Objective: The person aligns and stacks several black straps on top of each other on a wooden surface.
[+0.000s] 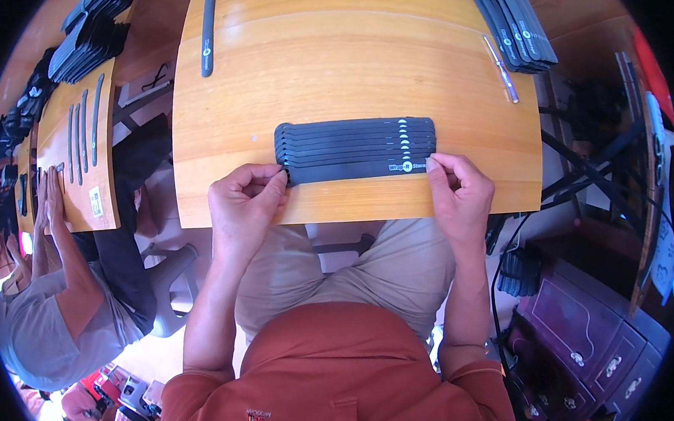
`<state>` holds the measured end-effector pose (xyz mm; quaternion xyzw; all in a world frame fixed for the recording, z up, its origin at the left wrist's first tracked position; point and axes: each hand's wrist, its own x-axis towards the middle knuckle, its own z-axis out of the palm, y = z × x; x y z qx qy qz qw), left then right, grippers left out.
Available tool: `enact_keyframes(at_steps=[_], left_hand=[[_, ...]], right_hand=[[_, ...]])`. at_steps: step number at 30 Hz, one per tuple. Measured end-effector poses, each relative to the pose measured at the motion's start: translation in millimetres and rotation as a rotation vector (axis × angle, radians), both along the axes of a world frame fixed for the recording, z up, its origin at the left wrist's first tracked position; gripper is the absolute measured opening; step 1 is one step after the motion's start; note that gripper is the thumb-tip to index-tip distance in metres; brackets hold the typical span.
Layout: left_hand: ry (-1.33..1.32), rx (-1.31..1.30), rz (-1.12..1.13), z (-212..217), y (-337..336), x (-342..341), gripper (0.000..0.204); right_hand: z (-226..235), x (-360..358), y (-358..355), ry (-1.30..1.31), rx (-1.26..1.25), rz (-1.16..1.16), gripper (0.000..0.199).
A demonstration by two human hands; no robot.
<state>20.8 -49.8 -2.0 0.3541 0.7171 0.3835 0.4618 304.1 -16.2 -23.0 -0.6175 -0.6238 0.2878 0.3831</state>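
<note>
A row of dark grey fabric straps (pixel 341 143) lies crosswise on the wooden table in front of me, each overlapping the one behind like shingles. Pale printed marks line up near their right ends. My left hand (pixel 246 201) pinches the left end of the nearest strap (pixel 342 170) between thumb and fingers. At its opposite end, my right hand (pixel 462 192) is closed with thumb and forefinger on the corner. The strap stretches flat between both hands, against the others.
One loose strap (pixel 207 36) lies at the table's far left. Bundled straps (pixel 509 24) sit at the far right corner, beside a slim pen-like tool (pixel 502 71). Left, a co-worker's hands (pixel 50 196) rest at another table (pixel 106 161) with straps. Purple drawers (pixel 579 327) stand lower right.
</note>
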Motion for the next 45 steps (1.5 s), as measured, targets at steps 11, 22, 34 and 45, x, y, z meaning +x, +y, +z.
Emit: enact_keyframes(at_steps=[11,22,34,45], left_hand=[[0.027,0.011,-0.029,-2,0,-2,0.012],[0.005,0.021,-0.018,2,1,0,0.012],[0.013,0.025,-0.021,2,2,0,0.012],[0.035,0.048,-0.043,-3,2,-2,0.011]], right_hand=[[2,-1,0,-0.051,0.004,0.003,0.009],[2,-5,-1,-0.09,0.06,0.001,0.008],[3,-8,0,-0.099,0.067,-0.013,0.008],[3,-9,1,-0.1,0.006,-0.056,0.009]])
